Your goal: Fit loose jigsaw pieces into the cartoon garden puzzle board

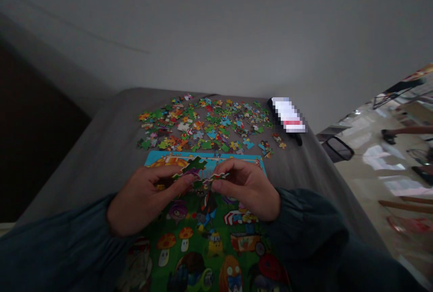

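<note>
My left hand [145, 195] pinches green jigsaw puzzle pieces [195, 164] between thumb and fingers; they look joined in a small cluster with some purple on it. Close beside it, my right hand [248, 188] grips a smaller puzzle piece [219, 176] by its edge, mostly covered by the fingertips. Whether the two held parts touch, I cannot tell. Both hands are above a colourful picture sheet [194, 220], which shows cartoon mushrooms and other characters on green, with a light blue top edge. My forearms and sleeves cover parts of its sides.
Many loose puzzle pieces [206, 125] lie spread beyond the sheet on a grey cloth-covered surface [111, 148]. A phone [287, 115] with a lit, blurred screen rests at the back right. Behind rises a pale wall [216, 35]. To the right, the surface drops off towards a cluttered floor.
</note>
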Demonstrator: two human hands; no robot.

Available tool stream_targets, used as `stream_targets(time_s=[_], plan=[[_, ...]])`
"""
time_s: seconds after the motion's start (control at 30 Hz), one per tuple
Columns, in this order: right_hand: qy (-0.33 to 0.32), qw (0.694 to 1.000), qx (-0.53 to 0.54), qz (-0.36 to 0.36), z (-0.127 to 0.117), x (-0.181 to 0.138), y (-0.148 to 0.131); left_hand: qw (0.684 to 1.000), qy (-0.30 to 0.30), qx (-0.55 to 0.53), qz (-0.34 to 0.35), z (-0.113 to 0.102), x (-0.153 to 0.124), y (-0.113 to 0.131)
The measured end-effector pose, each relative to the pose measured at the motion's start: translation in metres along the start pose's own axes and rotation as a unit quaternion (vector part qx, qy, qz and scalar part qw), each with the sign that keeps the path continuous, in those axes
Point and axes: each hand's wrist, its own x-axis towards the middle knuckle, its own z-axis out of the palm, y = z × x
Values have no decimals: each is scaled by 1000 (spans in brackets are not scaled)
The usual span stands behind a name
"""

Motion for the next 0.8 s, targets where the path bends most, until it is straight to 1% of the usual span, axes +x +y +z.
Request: stream_targets(time_s=[0.1, 0.33, 0.5, 0.6, 0.8], plan=[[10, 1000, 26, 8, 2, 1, 3, 1000, -1, -7, 7, 1, -1, 0], [14, 998, 63, 28, 7, 0, 10, 998, -46, -45, -11, 8, -5, 3], [32, 997, 63, 34, 11, -1, 10, 997, -41, -54, -42, 9, -7, 4], [45, 997, 60, 29, 13, -1, 9, 995, -57, -66, -41, 9, -7, 2], [58, 997, 42, 19, 15, -3, 9, 997, -39, -50, -36, 10, -6, 0]])
